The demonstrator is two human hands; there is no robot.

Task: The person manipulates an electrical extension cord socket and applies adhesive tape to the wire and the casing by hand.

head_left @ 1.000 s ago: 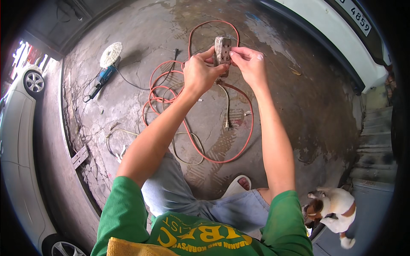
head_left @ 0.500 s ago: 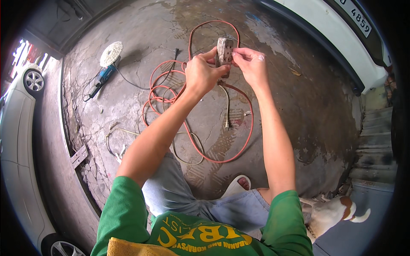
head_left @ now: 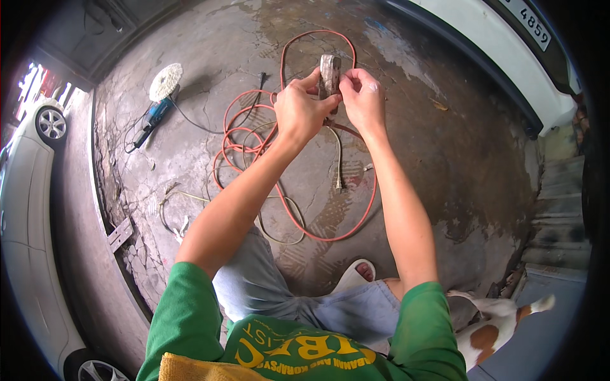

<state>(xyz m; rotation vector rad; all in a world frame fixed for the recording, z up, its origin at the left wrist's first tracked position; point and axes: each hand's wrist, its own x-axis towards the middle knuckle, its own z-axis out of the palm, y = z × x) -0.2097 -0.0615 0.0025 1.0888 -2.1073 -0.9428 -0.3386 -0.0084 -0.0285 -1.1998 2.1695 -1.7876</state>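
Observation:
My left hand (head_left: 298, 105) is closed round a grimy, pale extension socket box (head_left: 329, 71), its thumb across the lower part, holding it upright above the floor. My right hand (head_left: 365, 101) has its fingers curled and pinched at the box's right side; what they grip is hidden, and the socket face is mostly out of sight. An orange cord (head_left: 327, 240) runs from below the box in loose loops on the floor. A pale cord with a plug (head_left: 339, 184) hangs or lies beneath it.
A blue power tool (head_left: 154, 115) with a white fluffy pad (head_left: 165, 81) lies left on the cracked concrete (head_left: 445, 178). A silver car (head_left: 28, 209) stands far left, a white vehicle (head_left: 521, 89) top right. A brown-and-white dog (head_left: 489, 330) is beside me at lower right.
The box has turned, hiding most of its socket face. My right hand has shifted left with fingers more curled. The dog has moved, its tail now raised at the right.

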